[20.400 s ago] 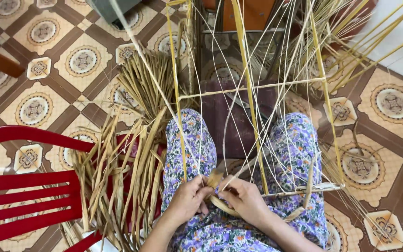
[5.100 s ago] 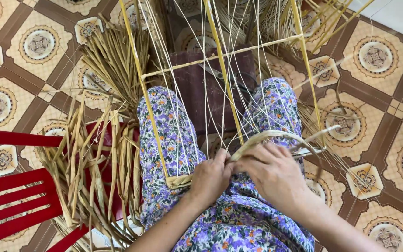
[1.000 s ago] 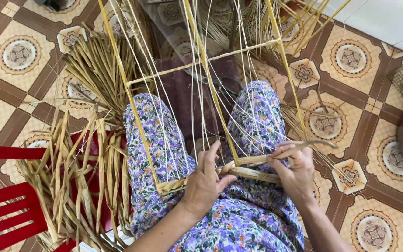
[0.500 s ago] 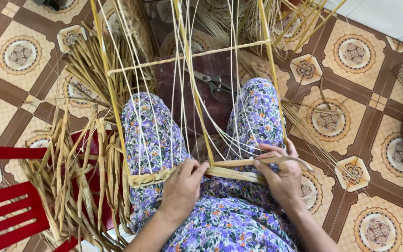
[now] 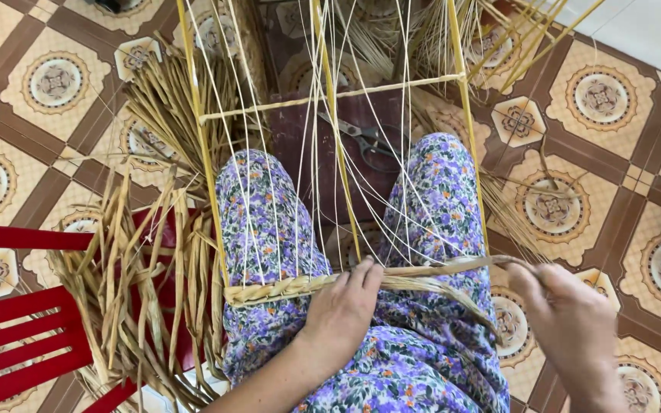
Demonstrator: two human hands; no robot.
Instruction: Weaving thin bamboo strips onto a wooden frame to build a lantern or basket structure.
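A yellow frame (image 5: 333, 153) strung with thin pale strands stands over my lap in floral trousers. A woven braid of dried straw (image 5: 281, 289) runs along the frame's bottom. My left hand (image 5: 343, 307) presses the braid at the frame's middle. My right hand (image 5: 569, 329) sits to the right, past the frame's edge, and pulls a long straw strand (image 5: 453, 268) taut. Loose ends of straw curve down under the strand.
A red plastic chair (image 5: 17, 336) at the lower left holds a heap of dried straw (image 5: 139, 291). More straw bundles (image 5: 170, 99) lie on the patterned tile floor. Dark scissors (image 5: 365, 141) rest on a maroon cloth between my knees.
My right hand has moved out to the right, drawing the strand across the frame. My left hand has shifted right along the braid. The view has shifted a little.
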